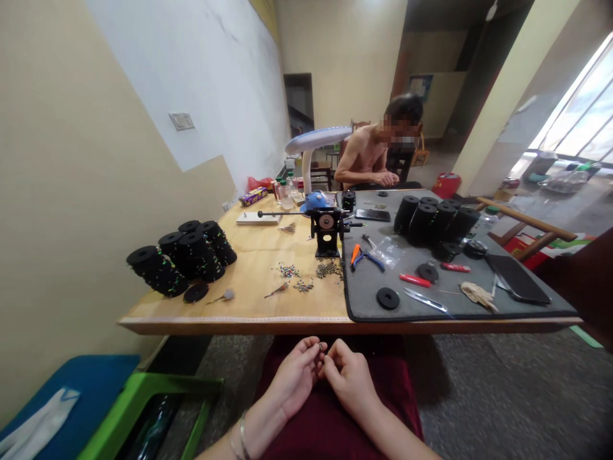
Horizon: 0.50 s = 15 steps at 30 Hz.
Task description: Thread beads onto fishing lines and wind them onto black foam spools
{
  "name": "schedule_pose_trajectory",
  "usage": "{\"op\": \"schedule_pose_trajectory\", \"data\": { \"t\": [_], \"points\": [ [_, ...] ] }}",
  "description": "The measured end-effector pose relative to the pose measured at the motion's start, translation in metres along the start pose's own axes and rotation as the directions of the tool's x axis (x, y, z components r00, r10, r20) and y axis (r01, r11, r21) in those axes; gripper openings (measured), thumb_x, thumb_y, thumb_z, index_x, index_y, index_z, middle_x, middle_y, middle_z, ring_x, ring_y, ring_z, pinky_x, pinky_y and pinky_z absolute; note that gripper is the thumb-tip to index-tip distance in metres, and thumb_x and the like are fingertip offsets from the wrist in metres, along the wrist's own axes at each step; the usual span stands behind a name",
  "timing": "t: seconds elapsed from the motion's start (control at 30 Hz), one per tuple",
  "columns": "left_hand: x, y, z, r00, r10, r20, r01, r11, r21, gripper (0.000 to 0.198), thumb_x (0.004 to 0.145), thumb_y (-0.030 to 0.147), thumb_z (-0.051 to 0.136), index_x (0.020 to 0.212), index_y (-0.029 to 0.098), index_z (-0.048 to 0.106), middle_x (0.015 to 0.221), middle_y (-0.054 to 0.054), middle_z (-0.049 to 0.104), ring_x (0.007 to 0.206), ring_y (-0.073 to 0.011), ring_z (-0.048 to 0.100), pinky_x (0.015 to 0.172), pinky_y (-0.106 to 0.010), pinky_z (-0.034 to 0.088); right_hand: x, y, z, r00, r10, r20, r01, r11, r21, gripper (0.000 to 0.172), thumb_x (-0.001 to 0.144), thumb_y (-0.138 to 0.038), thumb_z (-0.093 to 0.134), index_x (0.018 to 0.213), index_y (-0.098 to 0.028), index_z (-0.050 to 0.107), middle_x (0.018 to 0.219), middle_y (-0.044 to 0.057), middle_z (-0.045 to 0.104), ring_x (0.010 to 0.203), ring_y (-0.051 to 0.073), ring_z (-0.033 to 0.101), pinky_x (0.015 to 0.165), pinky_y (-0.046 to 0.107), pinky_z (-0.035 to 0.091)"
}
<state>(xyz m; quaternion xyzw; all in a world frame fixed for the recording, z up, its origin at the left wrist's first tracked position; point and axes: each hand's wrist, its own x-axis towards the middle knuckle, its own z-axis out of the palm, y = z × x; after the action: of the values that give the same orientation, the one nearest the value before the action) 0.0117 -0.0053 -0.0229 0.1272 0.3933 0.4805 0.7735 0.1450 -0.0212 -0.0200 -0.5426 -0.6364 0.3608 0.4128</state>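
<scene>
Beside the bench [253, 255], the left hand [297, 370] holds a tiny dark piece [321, 345] in a narrow grip near the right hand [352, 377], whose hold I cannot tell; a slack pinch could drop it onto the dark-red cloth [318, 431].

I hold both hands over my maroon lap [330, 428], just off the near edge of the table [251, 303]. My left hand [299, 369] pinches a tiny piece [321, 346], too small to make out, and my right hand [352, 377] is just beside it, fingers curled. Ahead, beads [288, 271] lie heaped near the black winder [327, 231], with a lamp [318, 138] behind. Spools [195, 255] stand at the left and on the grey mat [361, 297], where pliers [370, 260] lie too. Across from me, a person [359, 156] sits bent forward.
</scene>
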Motion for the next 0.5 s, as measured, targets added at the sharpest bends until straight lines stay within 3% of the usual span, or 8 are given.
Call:
{"op": "schedule_pose_trajectory", "data": {
  "t": [0.5],
  "points": [
    [-0.0014, 0.0012, 0.002, 1.0, -0.011, -0.004, 0.01, 1.0, -0.021, 0.013, 0.076, 0.009, 0.068, 0.084, 0.015, 0.059, 0.081, -0.004, 0.067, 0.063, -0.0112, 0.062, 0.061, -0.023, 0.048, 0.0, -0.0034, -0.0015, 1.0, 0.021, 0.018, -0.022, 1.0, 0.01, 0.018, 0.085, -0.028, 0.048, 0.069, -0.02, 0.053, 0.058, 0.0, 0.067, 0.049, 0.013, 0.061, 0.05, 0.02, 0.043]
  ]
}}
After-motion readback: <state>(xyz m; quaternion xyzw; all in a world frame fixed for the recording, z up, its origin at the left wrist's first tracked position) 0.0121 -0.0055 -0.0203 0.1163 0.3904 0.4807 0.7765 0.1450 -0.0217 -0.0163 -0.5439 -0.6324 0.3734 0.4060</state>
